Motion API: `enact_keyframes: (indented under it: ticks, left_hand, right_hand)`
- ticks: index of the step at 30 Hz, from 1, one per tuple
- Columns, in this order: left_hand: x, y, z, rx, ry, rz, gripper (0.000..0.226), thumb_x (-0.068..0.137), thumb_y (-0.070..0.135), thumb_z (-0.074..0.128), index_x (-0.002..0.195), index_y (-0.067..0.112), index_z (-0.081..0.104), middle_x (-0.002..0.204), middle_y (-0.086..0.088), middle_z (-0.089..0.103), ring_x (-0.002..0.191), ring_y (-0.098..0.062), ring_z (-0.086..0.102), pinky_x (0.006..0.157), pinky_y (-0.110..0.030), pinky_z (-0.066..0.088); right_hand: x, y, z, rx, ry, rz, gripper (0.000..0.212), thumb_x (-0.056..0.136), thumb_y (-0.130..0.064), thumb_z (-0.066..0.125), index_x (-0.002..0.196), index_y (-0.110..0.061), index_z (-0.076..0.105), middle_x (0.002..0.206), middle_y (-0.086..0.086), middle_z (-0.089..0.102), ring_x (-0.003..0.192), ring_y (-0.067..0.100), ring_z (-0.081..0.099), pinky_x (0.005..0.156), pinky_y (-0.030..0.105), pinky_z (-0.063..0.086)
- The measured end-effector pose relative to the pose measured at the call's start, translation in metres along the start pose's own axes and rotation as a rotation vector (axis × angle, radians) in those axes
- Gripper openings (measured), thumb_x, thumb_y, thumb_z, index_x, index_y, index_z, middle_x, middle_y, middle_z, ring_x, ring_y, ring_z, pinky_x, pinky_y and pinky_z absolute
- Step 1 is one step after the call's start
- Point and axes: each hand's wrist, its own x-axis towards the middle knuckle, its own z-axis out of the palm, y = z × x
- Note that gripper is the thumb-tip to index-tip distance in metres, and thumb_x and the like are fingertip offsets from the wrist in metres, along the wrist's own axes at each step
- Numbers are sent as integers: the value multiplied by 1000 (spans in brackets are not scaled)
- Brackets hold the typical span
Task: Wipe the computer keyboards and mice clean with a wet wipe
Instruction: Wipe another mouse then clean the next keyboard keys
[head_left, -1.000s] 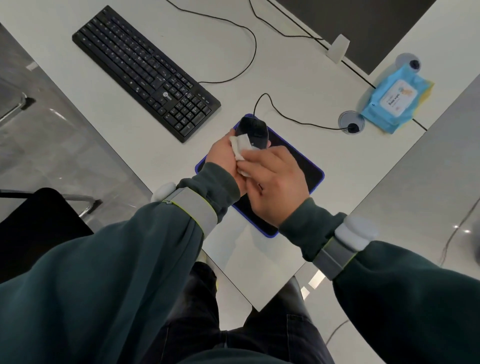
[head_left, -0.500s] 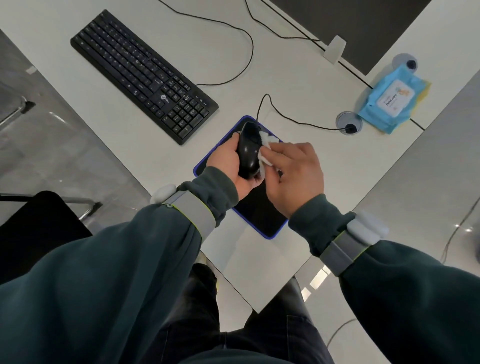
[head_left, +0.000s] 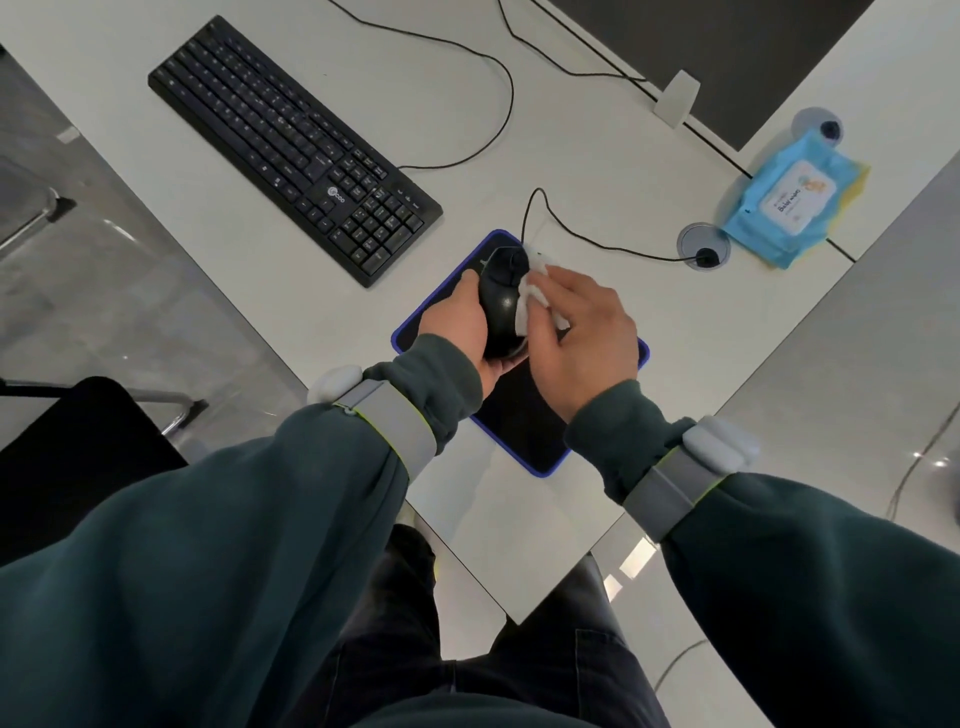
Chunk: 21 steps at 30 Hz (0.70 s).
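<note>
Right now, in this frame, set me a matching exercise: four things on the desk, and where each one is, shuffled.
Things:
1 black corded mouse
2 white wet wipe
3 black flat keyboard
4 light-blue plastic wipes pack

Places:
A beside the round cable hole
B gripped by the left hand
C lying untouched on the white desk
D held by the right hand against the mouse

Pairs: 1-B; 2-D; 3-C; 4-A

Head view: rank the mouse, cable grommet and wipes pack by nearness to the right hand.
1. Mouse: just left of the right hand, against its wet wipe.
2. Cable grommet: farther up-right on the desk.
3. Wipes pack: farthest, beyond the grommet.
</note>
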Motion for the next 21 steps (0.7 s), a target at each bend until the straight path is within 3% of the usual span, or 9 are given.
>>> enact_keyframes:
  ticks: [3, 5, 8, 10, 13, 17, 19, 21]
  left_hand:
    - [-7, -3, 2, 29, -57, 7, 35, 100, 45, 54, 116, 16, 63, 110, -15, 71, 96, -35, 70, 69, -47, 61]
    - [-8, -4, 2, 49, -90, -5, 43, 97, 54, 55, 116, 17, 64, 110, -13, 72, 95, -33, 71, 73, -47, 61]
    - [-8, -3, 0, 93, -111, 30, 45, 94, 57, 57, 112, 16, 67, 108, -12, 74, 94, -33, 73, 72, -45, 60]
    - [-7, -3, -2, 163, -120, 59, 43, 95, 53, 58, 111, 15, 68, 109, -12, 73, 97, -34, 72, 72, -46, 61]
    - [-5, -3, -7, 349, -108, 136, 45, 92, 56, 58, 102, 14, 69, 108, -15, 72, 96, -37, 72, 75, -51, 61]
    - [-6, 2, -13, 542, -171, 227, 42, 87, 58, 62, 91, 18, 73, 104, -21, 71, 88, -42, 72, 68, -46, 60]
    - [-6, 4, -14, 620, -212, 232, 45, 84, 61, 63, 93, 18, 74, 103, -22, 71, 87, -42, 72, 67, -43, 59]
    - [-5, 5, -14, 600, -224, 186, 45, 86, 59, 63, 101, 18, 74, 105, -19, 72, 91, -39, 73, 69, -40, 58]
  right_hand:
    - [24, -11, 2, 401, -31, 447, 22, 91, -26, 56, 94, -16, 76, 101, -11, 73, 98, 7, 65, 96, 40, 53]
    - [36, -12, 2, 640, -27, 635, 19, 87, -20, 59, 81, -10, 74, 83, -2, 73, 83, 16, 68, 86, 49, 57]
    - [33, -17, 0, 864, -9, 805, 14, 87, -17, 65, 84, -15, 78, 90, 7, 76, 89, 26, 73, 82, 42, 60]
    - [27, -15, -1, 956, -6, 885, 11, 88, -14, 66, 84, -10, 76, 83, 8, 75, 78, 26, 72, 75, 38, 59]
    - [30, -14, -4, 983, -46, 997, 7, 85, -4, 67, 79, -5, 70, 67, 7, 67, 59, 26, 63, 65, 38, 53]
    - [42, -6, -8, 977, -111, 1081, 6, 89, -8, 68, 93, -3, 67, 94, 15, 73, 85, 29, 72, 84, 46, 58]
    - [44, 2, -7, 870, -105, 1032, 8, 91, -14, 68, 87, -8, 65, 92, 13, 70, 88, 29, 69, 88, 47, 58]
    - [42, 7, -6, 718, -86, 911, 19, 90, -21, 67, 72, -18, 62, 73, 1, 63, 74, 20, 62, 80, 40, 58]
